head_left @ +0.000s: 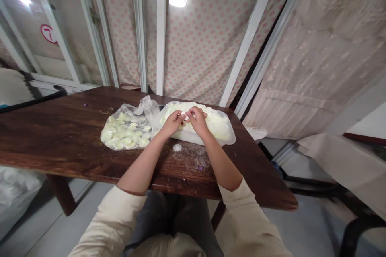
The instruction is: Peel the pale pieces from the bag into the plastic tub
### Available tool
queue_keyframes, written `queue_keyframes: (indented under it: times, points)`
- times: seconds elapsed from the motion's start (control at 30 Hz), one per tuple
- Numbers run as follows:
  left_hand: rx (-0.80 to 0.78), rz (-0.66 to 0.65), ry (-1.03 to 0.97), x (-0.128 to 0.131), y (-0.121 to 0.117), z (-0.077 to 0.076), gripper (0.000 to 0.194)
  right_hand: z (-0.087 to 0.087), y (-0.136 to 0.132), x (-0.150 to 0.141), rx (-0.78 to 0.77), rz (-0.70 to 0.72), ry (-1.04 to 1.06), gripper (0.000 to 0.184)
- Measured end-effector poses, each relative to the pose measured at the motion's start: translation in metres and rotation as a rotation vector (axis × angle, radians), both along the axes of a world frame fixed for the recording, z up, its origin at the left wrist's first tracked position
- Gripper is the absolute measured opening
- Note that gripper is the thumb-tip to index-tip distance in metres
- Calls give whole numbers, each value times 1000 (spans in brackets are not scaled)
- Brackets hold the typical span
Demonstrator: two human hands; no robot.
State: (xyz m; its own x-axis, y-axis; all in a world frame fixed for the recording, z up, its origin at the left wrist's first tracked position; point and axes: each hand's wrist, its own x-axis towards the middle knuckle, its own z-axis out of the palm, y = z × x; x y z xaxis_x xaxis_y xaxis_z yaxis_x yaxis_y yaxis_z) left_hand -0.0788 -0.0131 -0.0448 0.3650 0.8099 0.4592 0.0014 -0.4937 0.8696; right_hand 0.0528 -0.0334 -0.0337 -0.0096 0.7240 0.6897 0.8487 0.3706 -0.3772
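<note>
My left hand (173,122) and my right hand (197,118) meet over a clear plastic tray (226,138) heaped with white pieces (215,122). Both hands are closed in a pinch on one small white piece (184,117) held between their fingertips, just above the heap. To the left of the tray lies a clear plastic bag (126,130) filled with pale yellow-green pieces, its open mouth bunched up near my left hand.
All of it rests on a dark wooden table (60,136). A small white clump (177,147) and scattered white crumbs lie on the wood in front of the tray. Patterned curtains and window frames stand behind; cloth-covered furniture is at the right.
</note>
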Motion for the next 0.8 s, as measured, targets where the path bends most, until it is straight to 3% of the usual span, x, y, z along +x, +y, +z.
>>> queue_keyframes:
  times: [0.3, 0.53, 0.63, 0.8]
  points:
    - [-11, 43, 67, 2, -2, -1, 31, -2, -2, -3, 59, -247, -119, 29]
    - [-25, 56, 7, 1, -3, 1, 25, -3, 2, 7, 54, -373, 41, 35]
    - [-15, 35, -7, 1, -3, 2, 21, -3, 2, 7, 43, -306, 40, 37]
    - [0, 28, -10, 0, -3, 2, 18, -1, -2, 1, 0, -47, -103, 31]
